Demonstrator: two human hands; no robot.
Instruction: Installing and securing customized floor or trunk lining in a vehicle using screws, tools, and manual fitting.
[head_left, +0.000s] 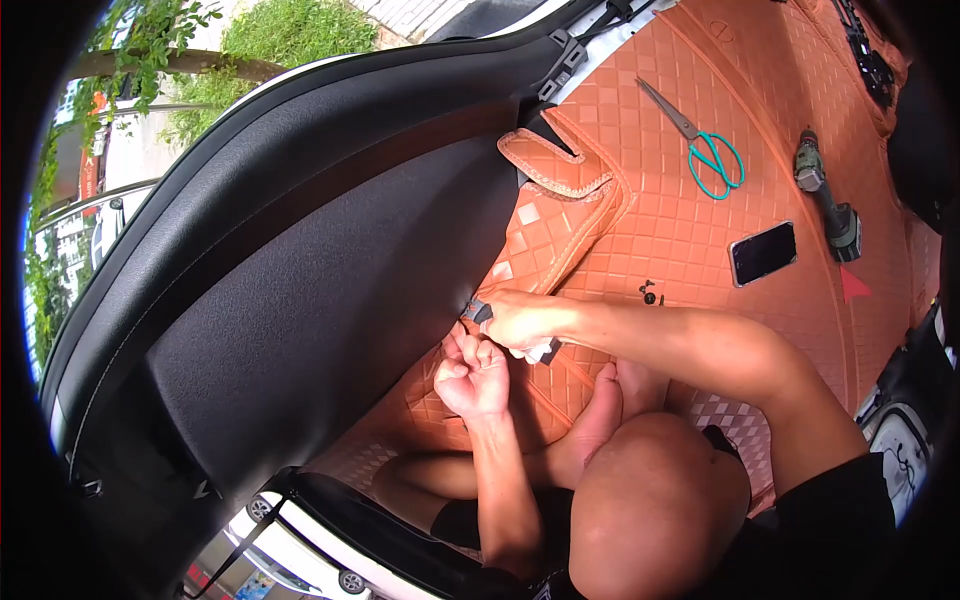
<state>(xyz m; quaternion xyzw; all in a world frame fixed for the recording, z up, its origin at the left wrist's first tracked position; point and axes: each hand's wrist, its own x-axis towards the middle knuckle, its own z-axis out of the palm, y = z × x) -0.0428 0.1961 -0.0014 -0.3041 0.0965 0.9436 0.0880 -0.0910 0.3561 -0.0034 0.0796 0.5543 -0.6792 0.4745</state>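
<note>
In the head view, the right hand has its fingers wrapped round a small grey tool, whose exposed end pokes out on the hand's left, at the lower edge of the black panel, where it meets the orange mat. The tool's long axis is mostly hidden by the grip; what shows runs roughly sideways, toward the panel. A white piece shows under the same hand, but whether it is held I cannot tell.

The left hand is just below, palm up, fingers curled in, the tips near that same edge; whether they pinch anything is not clear. The tool's end lies just above those fingertips, so both hands are close to the seam, the right one nearer the tool.

Well off to the right on the mat lie scissors, a phone and a drill, with black fasteners just above the right forearm.
</note>
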